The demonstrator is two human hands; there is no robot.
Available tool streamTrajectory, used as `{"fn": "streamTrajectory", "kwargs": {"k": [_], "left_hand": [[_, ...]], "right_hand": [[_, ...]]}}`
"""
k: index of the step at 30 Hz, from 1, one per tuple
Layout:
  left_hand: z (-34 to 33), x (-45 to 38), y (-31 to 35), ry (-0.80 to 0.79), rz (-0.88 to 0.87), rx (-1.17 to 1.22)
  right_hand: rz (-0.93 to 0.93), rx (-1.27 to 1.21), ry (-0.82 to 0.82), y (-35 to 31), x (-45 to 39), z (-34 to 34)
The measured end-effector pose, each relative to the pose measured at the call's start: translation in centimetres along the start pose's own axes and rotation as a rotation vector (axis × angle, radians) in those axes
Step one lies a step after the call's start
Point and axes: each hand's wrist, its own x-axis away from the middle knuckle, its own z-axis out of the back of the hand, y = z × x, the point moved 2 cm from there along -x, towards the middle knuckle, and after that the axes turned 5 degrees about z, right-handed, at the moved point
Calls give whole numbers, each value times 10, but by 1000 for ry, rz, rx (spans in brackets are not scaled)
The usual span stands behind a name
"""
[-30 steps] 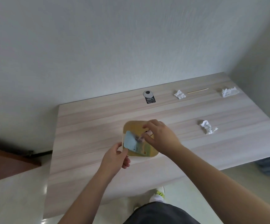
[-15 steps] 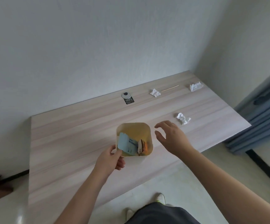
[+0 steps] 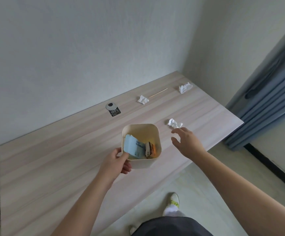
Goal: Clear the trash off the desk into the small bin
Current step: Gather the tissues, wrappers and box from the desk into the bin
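Note:
A small cream bin (image 3: 142, 129) stands on the wooden desk (image 3: 53, 159), with a light blue packet (image 3: 134, 149) and an orange-and-dark wrapper (image 3: 150, 149) inside. My left hand (image 3: 116, 161) grips the bin's near left corner. My right hand (image 3: 187, 143) hovers to the bin's right, fingers spread and empty, its fingertips just short of a crumpled white tissue (image 3: 173, 123). Two more crumpled tissues lie farther back: one (image 3: 143, 99) mid-rear, one (image 3: 185, 87) near the far right corner. A thin wooden stick (image 3: 158, 93) lies between them.
A round metal cable grommet (image 3: 111, 106) with a black sticker (image 3: 115, 112) sits near the wall. Blue curtains (image 3: 271, 92) hang beyond the desk's right end. My shoe (image 3: 173, 204) is on the pale floor below the desk's front edge.
My right hand left the bin, having dropped the wrapper inside, and moved right toward the nearest tissue. My view swung to the right, and the left hand kept hold of the bin.

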Motion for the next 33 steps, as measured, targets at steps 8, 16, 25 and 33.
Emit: {"fn": "streamTrajectory", "kwargs": {"k": [8, 16, 25, 33], "left_hand": [[-36, -39, 21, 70, 72, -9], [-78, -72, 44, 155, 158, 37], [-107, -87, 64, 219, 197, 105], [-116, -95, 72, 293, 208, 109]], "right_hand": [[-92, -39, -129, 80, -53, -23], [-13, 123, -319, 136, -122, -38], [153, 237, -597, 151, -161, -69], [-22, -145, -451, 178, -173, -72]]}}
